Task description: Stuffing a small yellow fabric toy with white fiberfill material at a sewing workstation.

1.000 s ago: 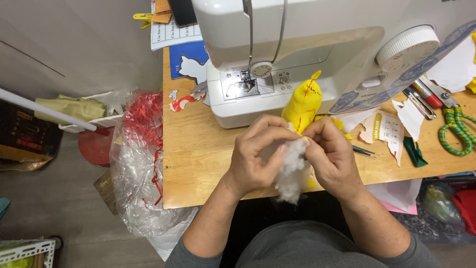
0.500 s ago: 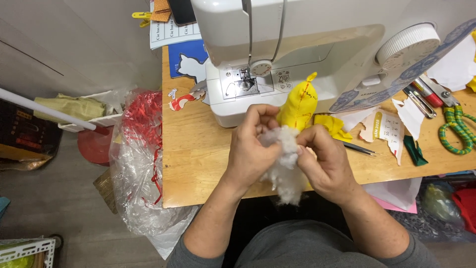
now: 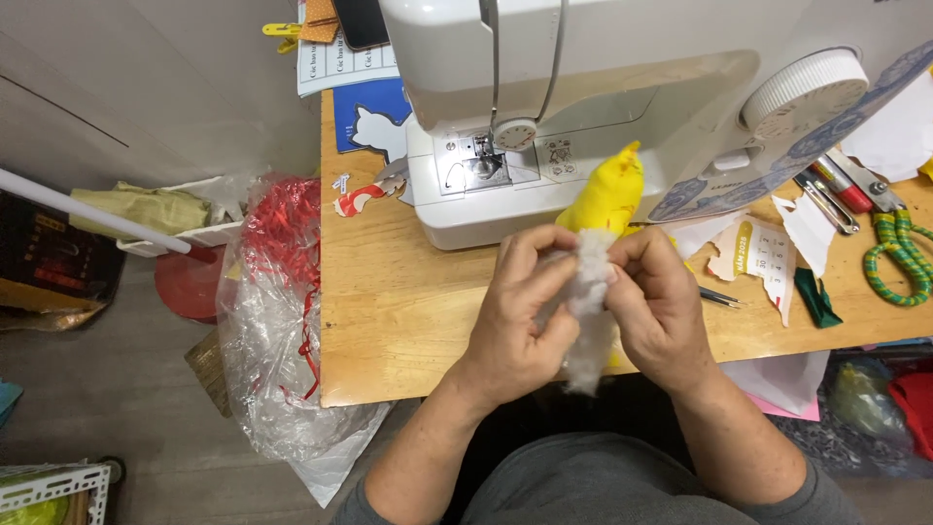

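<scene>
Holding: a tuft of white stuffing (image 3: 586,292) is pinched between both hands, just in front of the sewing machine (image 3: 583,117) and over the near edge of the bench (image 3: 389,301).
Left hand: the left hand (image 3: 515,316) is closed on the tuft, fingers curled around its left side.
Right hand: the right hand (image 3: 659,309) is closed too, thumb and fingertips gripping the top of the same tuft.
Yellow piece: a yellow fabric toy (image 3: 607,194) stands upright behind the hands, touching the front of the sewing machine; its upper part looks plump, its lower end is hidden by the hands.
Progress: by my judgement the upper part is already filled, and the tuft is not yet inside it; how much of the lower part is left to fill cannot be told.
Right of the sewing machine: paper scraps (image 3: 758,253), tweezers (image 3: 721,296), green-handled scissors (image 3: 899,258).
Left of the sewing machine: a blue card with a white cat shape (image 3: 367,122), and off the bench a clear plastic bag with red strands (image 3: 282,292).
In the way: the sewing machine base stands close behind the hands; loose scraps lie beside the right hand.
</scene>
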